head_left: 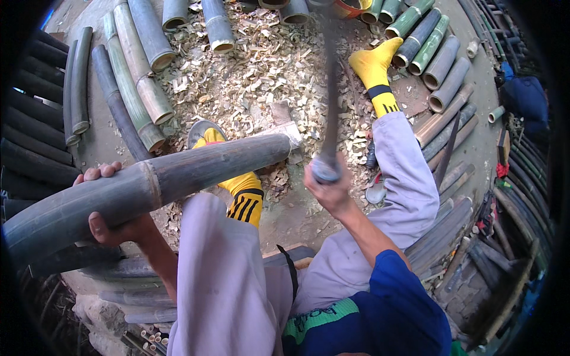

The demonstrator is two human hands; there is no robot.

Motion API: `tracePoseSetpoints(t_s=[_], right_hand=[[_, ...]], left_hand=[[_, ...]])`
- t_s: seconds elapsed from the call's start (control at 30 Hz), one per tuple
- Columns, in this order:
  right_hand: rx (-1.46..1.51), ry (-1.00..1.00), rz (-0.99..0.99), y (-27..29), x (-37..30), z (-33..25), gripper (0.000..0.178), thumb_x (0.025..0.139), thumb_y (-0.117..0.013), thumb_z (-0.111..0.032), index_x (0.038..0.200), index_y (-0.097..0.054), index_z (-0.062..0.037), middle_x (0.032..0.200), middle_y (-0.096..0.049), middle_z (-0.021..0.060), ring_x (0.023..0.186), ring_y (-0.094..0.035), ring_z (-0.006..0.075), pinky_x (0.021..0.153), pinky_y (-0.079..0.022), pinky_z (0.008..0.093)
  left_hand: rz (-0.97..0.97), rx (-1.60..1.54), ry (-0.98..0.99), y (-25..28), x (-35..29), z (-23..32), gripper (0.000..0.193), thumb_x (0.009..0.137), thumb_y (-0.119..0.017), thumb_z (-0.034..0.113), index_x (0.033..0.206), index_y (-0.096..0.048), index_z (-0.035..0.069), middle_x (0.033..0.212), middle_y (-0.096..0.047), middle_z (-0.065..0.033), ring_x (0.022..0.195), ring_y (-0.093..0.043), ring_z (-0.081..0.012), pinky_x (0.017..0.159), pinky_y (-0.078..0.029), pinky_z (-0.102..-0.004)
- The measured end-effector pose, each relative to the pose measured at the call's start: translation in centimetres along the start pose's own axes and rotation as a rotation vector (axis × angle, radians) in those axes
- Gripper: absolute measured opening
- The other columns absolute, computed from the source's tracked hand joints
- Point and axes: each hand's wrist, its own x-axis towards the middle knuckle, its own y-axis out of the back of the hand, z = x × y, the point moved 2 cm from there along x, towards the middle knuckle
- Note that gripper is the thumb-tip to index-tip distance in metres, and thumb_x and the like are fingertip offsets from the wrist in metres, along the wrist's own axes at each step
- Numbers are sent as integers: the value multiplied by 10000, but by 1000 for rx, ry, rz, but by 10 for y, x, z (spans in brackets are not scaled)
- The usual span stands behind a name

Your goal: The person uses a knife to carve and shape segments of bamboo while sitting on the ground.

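A thick grey-green bamboo pole (205, 169) slants across my raised thigh, its pale cut end over the wood chips. My left hand (119, 229) grips it from below near the left, thumb on the near side and fingertips over the far side. My right hand (329, 194) is closed round the handle of a long-bladed machete (331, 89), to the right of the pole's cut end. The blade points away from me, blurred by motion, and its edge is hard to make out. It stands apart from the bamboo.
Pale wood chips (255, 83) cover the ground ahead. Cut bamboo pieces lie in rows at the far left (133, 77) and far right (442, 71). My yellow-socked foot (374, 62) rests by the right row. Dark poles (35, 124) are stacked along the left edge.
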Motion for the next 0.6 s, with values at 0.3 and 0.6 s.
tracePoseSetpoints(t_s=[0.3,0.6], right_hand=[[-160,-312,-249,0,2,0,367,741,-699,-102,1013,-493,33,750,-645,190,611,-659,262,549,-555,345],[-211,-538,-452,-12,-36,83,366,752,-661,-95,1039,-455,1,757,-615,244,739,-661,319,593,-563,371]], left_hand=[[-94,-21,-6,23,5,-2,747,594,-625,369,1204,-372,17,1015,-446,-128,939,-473,-277,923,-346,-434],[-29,-1,88,-1,6,-3,657,686,-585,359,1210,-384,17,1015,-467,-141,938,-482,-285,907,-377,-459]])
